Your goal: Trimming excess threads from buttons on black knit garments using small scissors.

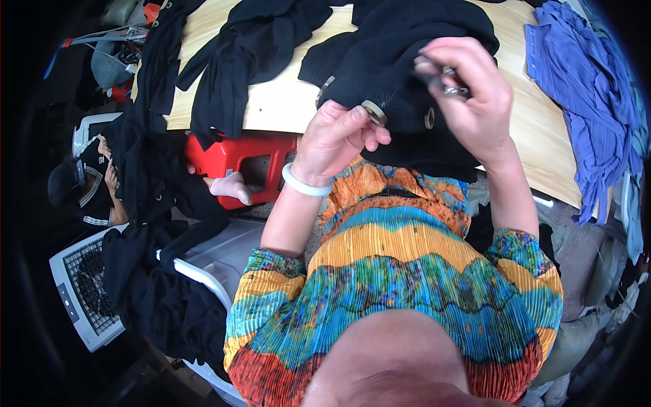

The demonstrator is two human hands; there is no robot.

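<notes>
button-sewing step, it seems: left hand (337,139) pinches a round button (373,112) against the black garment (400,74) at the bench's (285,102) near edge. right hand (468,88) fingers closed on something small and metallic, unclear. next: steady alignment on the cloth.

Left hand (337,138) pinching button (374,112) on black garment (400,61); right hand (468,91) above

A: Setting reads as a small garment workshop, not a home.

B: Evidence?

A: Pale wooden worktable (285,102) heaped with black garments (251,47); pleated blue garments (590,102) piled at its right end; more black pieces draped over a white chair (203,275). Floor fan (81,292), red plastic stool (237,159), second person (88,190) seated nearby.
</notes>
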